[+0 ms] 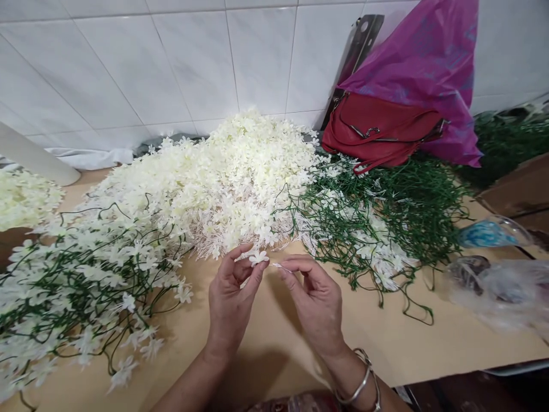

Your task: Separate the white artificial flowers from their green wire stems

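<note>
Between the thumb and fingers of my left hand (234, 297) is a small white artificial flower (258, 258). My right hand (315, 297), with bracelets at the wrist, pinches a thin white piece (278, 266), perhaps a flower stamen; its exact kind is too small to make out. The tips of both hands nearly meet above the brown tabletop (274, 332). Just beyond them spreads a large heap of loose white flower heads (257, 154), with thin pale strands at its near edge. To the left lie white flowers on green stems (128, 263).
Green artificial stems (412, 200) are piled at the right, below a red handbag (377, 129) and a purple plastic bag (420, 63). A clear cup with blue pattern (493, 233) and a clear plastic bag (506, 286) lie at the right edge. A tiled wall (189, 63) stands behind.
</note>
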`<state>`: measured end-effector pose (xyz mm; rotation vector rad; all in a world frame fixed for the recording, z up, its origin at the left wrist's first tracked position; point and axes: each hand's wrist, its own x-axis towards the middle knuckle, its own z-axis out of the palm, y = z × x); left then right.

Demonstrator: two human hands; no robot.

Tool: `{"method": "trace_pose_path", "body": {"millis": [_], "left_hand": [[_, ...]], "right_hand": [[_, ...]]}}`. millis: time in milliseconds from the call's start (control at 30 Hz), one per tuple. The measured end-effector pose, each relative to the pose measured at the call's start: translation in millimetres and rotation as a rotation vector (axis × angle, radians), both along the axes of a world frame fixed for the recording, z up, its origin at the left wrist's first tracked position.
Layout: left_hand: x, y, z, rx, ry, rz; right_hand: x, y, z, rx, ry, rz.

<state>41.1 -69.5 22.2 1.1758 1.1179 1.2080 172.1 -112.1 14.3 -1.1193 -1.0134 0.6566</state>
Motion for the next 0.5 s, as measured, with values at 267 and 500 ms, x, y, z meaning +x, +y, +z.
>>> {"method": "trace_pose_path", "body": {"millis": [267, 500], "left_hand": [[-6.9, -3.1, -1.3, 0.005, 0.06, -0.242], [-16.2, 3.6, 2.3, -0.019, 0.133, -0.437]], "right_hand": [[7.6, 10.8, -5.7, -0.182, 0.22, -0.01], [14.0, 12.9, -4.2, -0.376, 0.54, 0.343]]}}
